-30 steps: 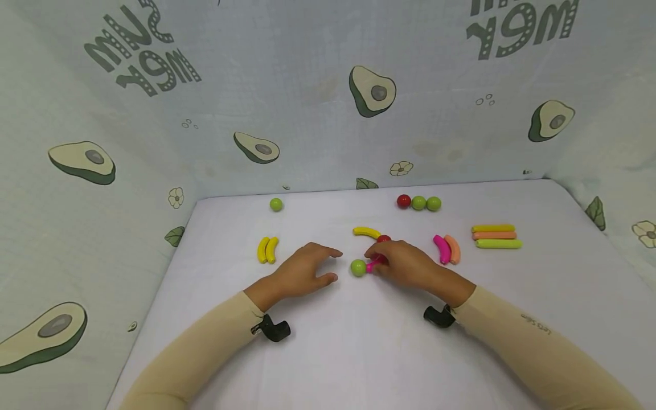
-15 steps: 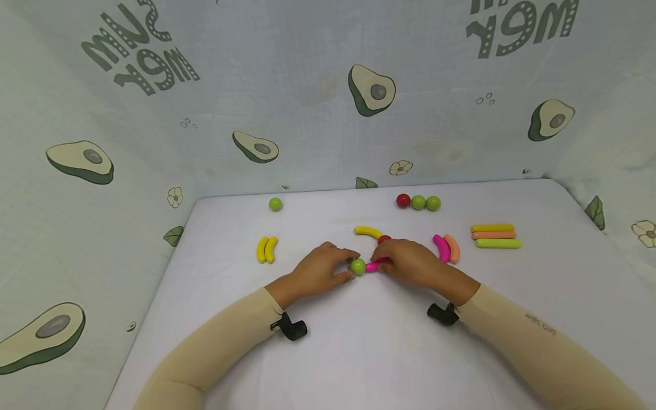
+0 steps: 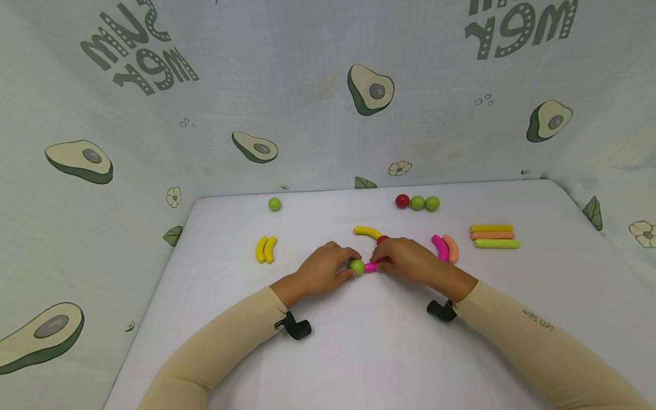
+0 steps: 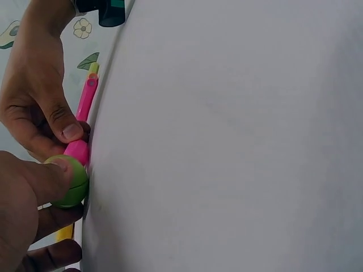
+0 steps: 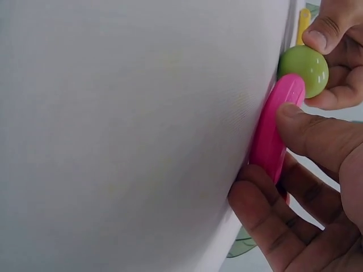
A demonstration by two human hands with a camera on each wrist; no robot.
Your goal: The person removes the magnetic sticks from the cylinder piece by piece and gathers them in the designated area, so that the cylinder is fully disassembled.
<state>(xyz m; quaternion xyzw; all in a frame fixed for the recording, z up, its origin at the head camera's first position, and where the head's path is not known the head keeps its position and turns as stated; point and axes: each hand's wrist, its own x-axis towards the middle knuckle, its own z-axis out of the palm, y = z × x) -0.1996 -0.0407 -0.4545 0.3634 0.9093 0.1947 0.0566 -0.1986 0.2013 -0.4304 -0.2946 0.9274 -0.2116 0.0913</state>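
Note:
Between the thumb and fingers of my left hand [image 3: 324,270] is a green ball [image 3: 357,267], pinched at the middle of the table. My right hand [image 3: 410,261] holds a pink curved stick [image 5: 275,130], its thumb on one side and fingers curled behind. One end of that stick touches the green ball in the right wrist view. Just beyond the right fingers lies a red ball [image 3: 382,240], partly hidden, against the end of a yellow curved stick [image 3: 366,231]. The right hand covers most of the pink stick in the head view.
Two yellow curved sticks [image 3: 266,249] lie at left, a lone green ball [image 3: 274,204] behind them. A red ball [image 3: 402,201] and two green balls [image 3: 425,203] line the back. At right are pink and orange curved sticks [image 3: 445,248] and three straight sticks [image 3: 492,236].
My left hand has moved right and taken hold of the green ball, which was free of it a second ago. The right hand stays nearly in place on the pink stick.

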